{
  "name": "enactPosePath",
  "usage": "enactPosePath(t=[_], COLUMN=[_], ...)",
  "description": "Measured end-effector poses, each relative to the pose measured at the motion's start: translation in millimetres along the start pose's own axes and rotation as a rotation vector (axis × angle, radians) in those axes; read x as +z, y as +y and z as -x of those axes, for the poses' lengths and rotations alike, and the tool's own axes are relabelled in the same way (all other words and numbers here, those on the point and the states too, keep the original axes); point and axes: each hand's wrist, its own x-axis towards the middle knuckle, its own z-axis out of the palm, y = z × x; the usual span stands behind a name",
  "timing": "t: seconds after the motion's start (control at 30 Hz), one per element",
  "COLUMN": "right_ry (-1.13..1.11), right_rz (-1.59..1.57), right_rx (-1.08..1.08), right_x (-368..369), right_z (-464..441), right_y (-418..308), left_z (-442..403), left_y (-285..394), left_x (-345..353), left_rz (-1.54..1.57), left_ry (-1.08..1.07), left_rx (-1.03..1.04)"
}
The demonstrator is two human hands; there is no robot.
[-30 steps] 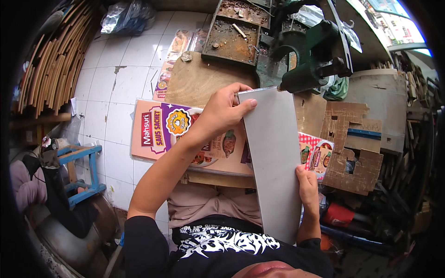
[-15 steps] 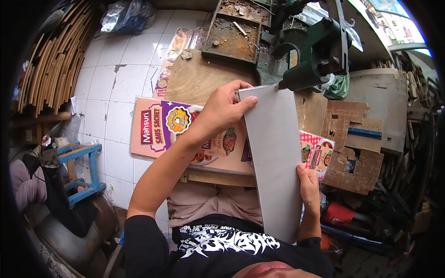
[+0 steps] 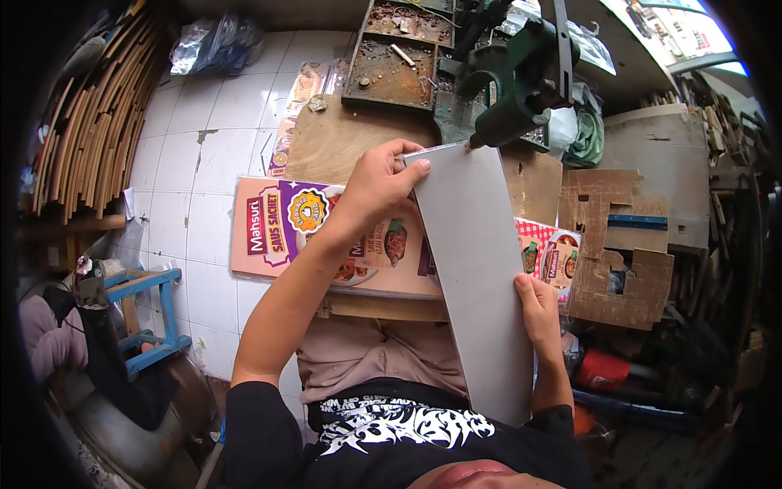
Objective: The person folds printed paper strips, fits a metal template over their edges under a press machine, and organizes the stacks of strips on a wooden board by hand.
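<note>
A long grey panel point(image 3: 475, 269) slants from the person's lap up to a dark green press point(image 3: 509, 114). The press's narrow tip meets the panel's far edge. My left hand point(image 3: 389, 183) pinches the panel's far left corner, thumb on top and fingers beneath. My right hand point(image 3: 538, 308) grips its right edge lower down, thumb on the grey face. Under the panel and my left forearm lies a printed Mahsuri sauce board point(image 3: 269, 228), pink and purple. Another printed piece, red-checked point(image 3: 562, 259), shows to the right of the panel.
A rusty parts tray point(image 3: 395, 69) stands beside the press on a wooden board point(image 3: 334, 147). Cut brown board point(image 3: 586, 285) lies at right. Stacked strips point(image 3: 90, 122) lean at left, above a blue stool frame point(image 3: 167, 310). Another person's leg point(image 3: 49, 338) is at far left.
The whole view has shifted slightly, so the press, panel and both hands appear a little further left. Both hands keep their hold, and the panel's edge stays at the press tip.
</note>
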Motion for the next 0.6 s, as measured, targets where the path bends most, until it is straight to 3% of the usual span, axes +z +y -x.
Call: enactPosePath(t=[0.6], right_ry=[-0.034], right_rz=[0.074], right_rx=[-0.031], right_x=[-0.9], right_z=[-3.4], right_y=[11.1], left_z=[-0.4], left_y=[-5.6], left_x=[2.0], left_rz=[0.094], left_ry=[0.013], left_rx=[0.058])
